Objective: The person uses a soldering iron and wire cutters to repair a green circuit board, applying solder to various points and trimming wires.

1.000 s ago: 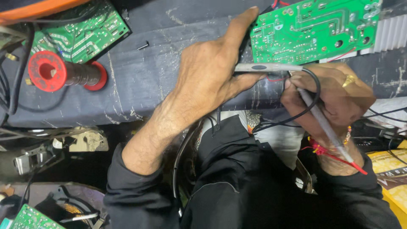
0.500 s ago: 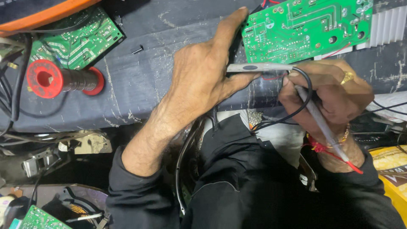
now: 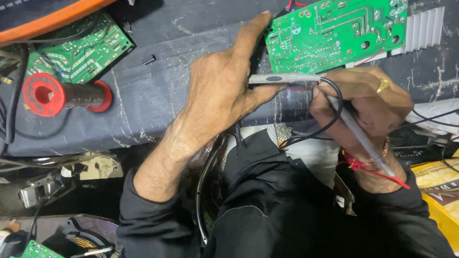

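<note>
My left hand (image 3: 217,93) lies over the dark cloth-covered bench and pinches the end of a grey test probe (image 3: 287,78) between thumb and fingers. Its index finger stretches up to the left edge of a green circuit board (image 3: 334,28). My right hand (image 3: 370,102), with a gold ring, grips a second grey probe (image 3: 356,131) that slants down across my wrist to a red end. A black lead (image 3: 334,112) loops between the two hands. The board lies solder side up, with a white finned heat sink (image 3: 423,31) at its right.
A second green board (image 3: 76,52) lies at the upper left under an orange rim (image 3: 52,16). Below it are a red spool with a dark core (image 3: 62,95) and a small black chip (image 3: 149,59). Cables and parts crowd the lower left. A yellow packet (image 3: 440,188) sits at the right.
The view has drifted slightly, so the board and spool sit a little further left. Both hands keep their grips on the probes in nearly the same pose.
</note>
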